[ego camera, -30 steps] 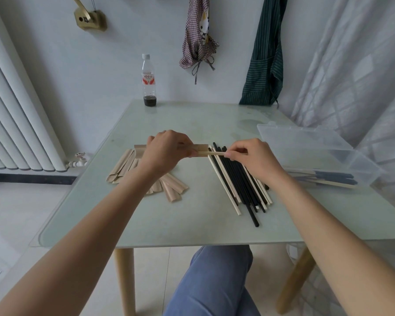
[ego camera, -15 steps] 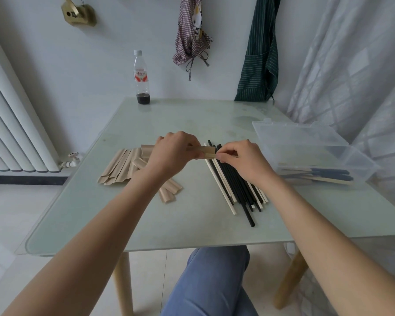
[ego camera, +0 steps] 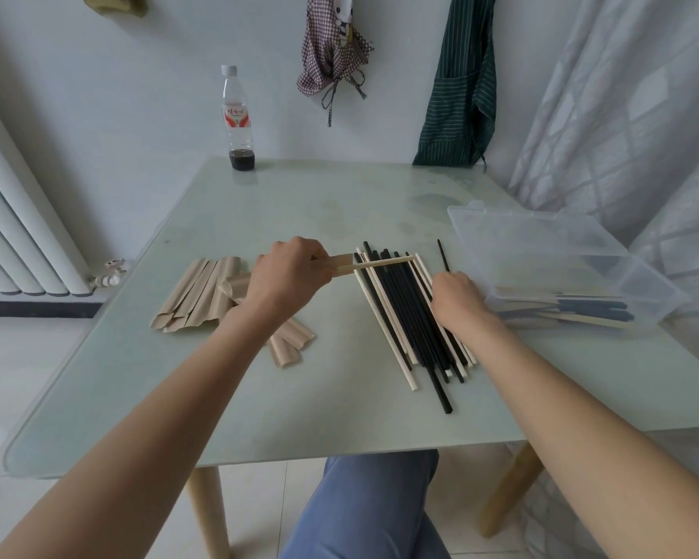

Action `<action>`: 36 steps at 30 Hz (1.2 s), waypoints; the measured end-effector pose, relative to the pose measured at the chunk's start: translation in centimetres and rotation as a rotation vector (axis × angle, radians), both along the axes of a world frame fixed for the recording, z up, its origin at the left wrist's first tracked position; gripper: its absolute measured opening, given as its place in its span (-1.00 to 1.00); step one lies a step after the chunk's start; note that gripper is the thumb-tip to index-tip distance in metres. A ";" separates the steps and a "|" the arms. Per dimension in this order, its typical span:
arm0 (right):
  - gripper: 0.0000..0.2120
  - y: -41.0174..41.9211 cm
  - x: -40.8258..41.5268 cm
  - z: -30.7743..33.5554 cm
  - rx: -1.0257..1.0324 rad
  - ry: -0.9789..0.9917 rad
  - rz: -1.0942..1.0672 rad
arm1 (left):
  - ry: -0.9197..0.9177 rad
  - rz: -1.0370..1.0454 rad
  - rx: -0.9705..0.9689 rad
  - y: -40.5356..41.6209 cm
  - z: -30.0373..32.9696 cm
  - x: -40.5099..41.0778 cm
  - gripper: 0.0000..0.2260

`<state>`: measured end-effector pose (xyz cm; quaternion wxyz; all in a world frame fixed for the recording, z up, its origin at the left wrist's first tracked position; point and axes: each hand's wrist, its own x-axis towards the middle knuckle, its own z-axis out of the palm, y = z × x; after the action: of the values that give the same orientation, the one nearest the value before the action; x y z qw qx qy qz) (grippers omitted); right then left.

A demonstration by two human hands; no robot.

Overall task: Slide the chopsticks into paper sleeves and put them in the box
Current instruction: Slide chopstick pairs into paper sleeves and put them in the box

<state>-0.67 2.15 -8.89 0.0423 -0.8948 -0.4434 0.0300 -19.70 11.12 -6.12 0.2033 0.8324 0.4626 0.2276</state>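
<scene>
My left hand (ego camera: 291,272) grips a tan paper sleeve (ego camera: 342,263) above the table. A light wooden chopstick (ego camera: 386,263) sticks out of the sleeve's open end toward the right, across the top of the loose pile. My right hand (ego camera: 457,300) rests on the right side of the pile of black and light chopsticks (ego camera: 404,316), fingers curled round a thin black chopstick (ego camera: 443,256) whose tip pokes out beyond the knuckles. Spare paper sleeves (ego camera: 198,296) lie fanned at the left. The clear plastic box (ego camera: 646,276) stands at the right with sleeved chopsticks (ego camera: 574,312) inside.
A plastic bottle (ego camera: 237,119) with dark liquid stands at the table's far edge. The glass table (ego camera: 340,417) ends just in front of my knees. A radiator (ego camera: 21,236) is at the left, a curtain (ego camera: 642,115) at the right, aprons hang on the wall.
My right hand has let go of the light chopstick at the sleeve's mouth and moved right and nearer, onto the pile, taking a black chopstick. My left hand still holds the sleeve.
</scene>
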 end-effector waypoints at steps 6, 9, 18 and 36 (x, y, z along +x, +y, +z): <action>-0.72 2.2 0.1 0.3 -0.089 0.012 -0.075 | -0.039 -0.019 -0.013 1.1 -0.2 0.2 -0.91; -0.74 2.7 0.2 0.7 -0.099 0.064 -0.104 | -0.117 -0.048 -0.069 1.8 -0.5 -0.4 -0.90; -0.75 2.0 -0.3 0.8 -0.003 0.140 -0.122 | -0.171 -0.034 -0.113 1.9 -1.0 -1.5 -0.89; -0.82 -1.3 -5.1 6.5 0.373 0.141 0.411 | -0.312 0.084 -0.066 1.1 0.1 -5.2 -0.85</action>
<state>-5.75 0.82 -2.42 0.2297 -0.7588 -0.6092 0.0180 -24.87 12.23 -5.98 0.2902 0.7596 0.4672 0.3471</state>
